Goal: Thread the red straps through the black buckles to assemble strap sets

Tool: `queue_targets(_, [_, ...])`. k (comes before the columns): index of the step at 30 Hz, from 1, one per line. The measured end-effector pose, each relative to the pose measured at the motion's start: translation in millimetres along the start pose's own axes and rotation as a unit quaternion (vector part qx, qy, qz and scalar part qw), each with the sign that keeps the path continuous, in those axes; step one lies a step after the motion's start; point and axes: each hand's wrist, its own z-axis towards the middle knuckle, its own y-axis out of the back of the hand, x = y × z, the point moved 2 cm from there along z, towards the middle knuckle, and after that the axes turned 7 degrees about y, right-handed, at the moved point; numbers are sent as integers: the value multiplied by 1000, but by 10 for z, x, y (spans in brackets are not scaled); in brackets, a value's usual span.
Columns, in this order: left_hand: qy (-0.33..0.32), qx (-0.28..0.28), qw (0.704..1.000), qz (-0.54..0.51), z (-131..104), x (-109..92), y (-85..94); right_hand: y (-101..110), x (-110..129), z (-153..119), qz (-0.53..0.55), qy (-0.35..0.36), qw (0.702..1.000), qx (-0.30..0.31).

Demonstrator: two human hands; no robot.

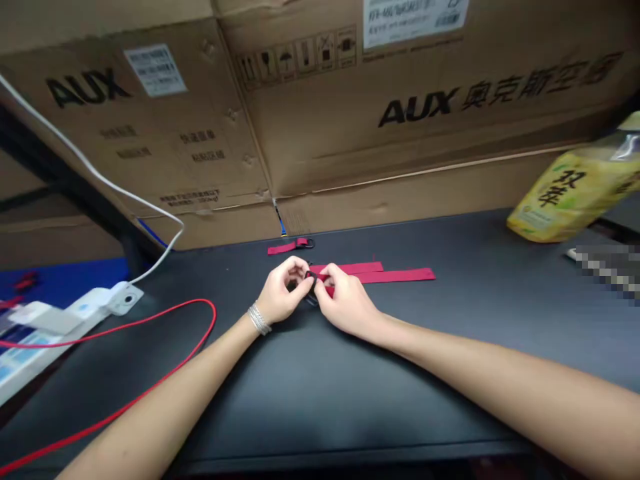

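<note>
toward the far edge of the smooth black surface (320, 387), the left hand (284, 291) and right hand (346, 300) pinch a small black buckle (311, 276) between them; flat red fabric strips (400, 275) lie just beyond the nearer right hand, long axes toward the right edge.

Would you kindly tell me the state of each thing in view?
Left hand: pinching the buckle
Right hand: apparently pinching a red strap
Buckle: held, partly hidden
Long straps: lying flat
Short strap: lying behind
Bottle: capped
Power strip: on or off unclear
White cable: curving to power strip
Red cable: loosely curved
Cartons: upright
</note>
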Motion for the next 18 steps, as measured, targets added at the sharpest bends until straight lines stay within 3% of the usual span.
queue_targets(8, [15,5,999,-38,7,16,-25,-14,-30,17,42,15,999,16])
queue_targets(18, [-12,-41,999,32,27,53,14,-30,-30,16,64,35,997,30])
